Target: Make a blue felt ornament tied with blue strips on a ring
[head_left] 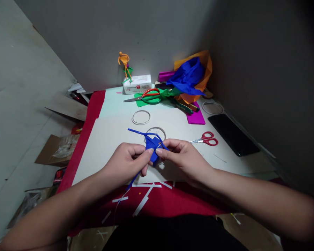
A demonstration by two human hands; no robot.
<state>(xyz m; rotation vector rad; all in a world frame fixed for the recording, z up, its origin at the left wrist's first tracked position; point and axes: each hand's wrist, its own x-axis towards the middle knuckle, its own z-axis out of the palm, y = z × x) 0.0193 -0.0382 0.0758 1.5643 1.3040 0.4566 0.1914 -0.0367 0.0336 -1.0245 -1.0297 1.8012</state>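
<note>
A small blue paper figure (153,143) with thin wrapped limbs is held above the white board near the table's front. My left hand (132,157) pinches its left side between thumb and fingers. On its right side, my right hand (180,153) is closed, thumb and forefinger pressed on the blue paper. One blue limb points up and left; another hangs below my left hand, with a thin wire trailing from it. Behind the figure lies a wire coil (162,130), partly covered. Red-handled small scissors (208,138) rest to the right of my right hand.
An orange figure (124,61) stands on a white box (137,84) at the back. Large scissors (146,97), pliers (184,106) and blue crepe paper (189,76) lie nearby. A black phone (232,134) is at right. Paper strips (141,205) litter the red cloth (172,200).
</note>
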